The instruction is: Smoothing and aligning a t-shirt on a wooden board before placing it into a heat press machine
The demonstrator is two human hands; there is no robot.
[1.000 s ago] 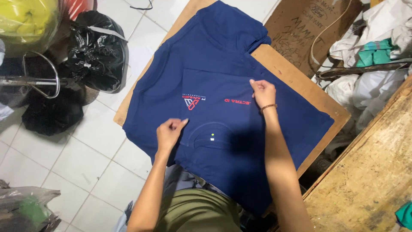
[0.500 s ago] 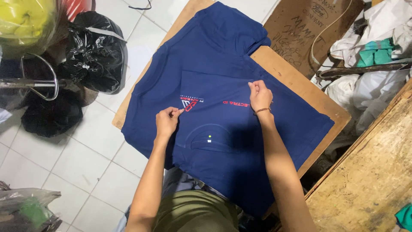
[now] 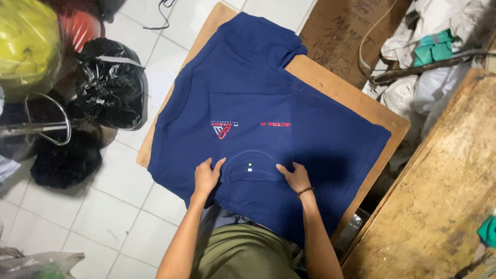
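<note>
A navy blue T-shirt (image 3: 268, 103) with small red and white chest prints lies spread flat on a wooden board (image 3: 361, 111), its collar toward me. My left hand (image 3: 206, 175) rests palm down on the cloth just left of the collar. My right hand (image 3: 295, 176), with a dark band at the wrist, rests on the cloth just right of the collar. Both hands lie flat with fingers together and grip nothing that I can see.
A black plastic bag (image 3: 111, 85) and a yellow-green bag (image 3: 26, 44) sit on the white tiled floor at the left, beside a metal frame (image 3: 49, 126). A rough wooden bench (image 3: 444, 191) stands at the right. White and green cloth (image 3: 434, 46) lies piled at the top right.
Both hands have slid from the chest prints back toward me and now sit on either side of the collar. The shirt lies flatter than before.
</note>
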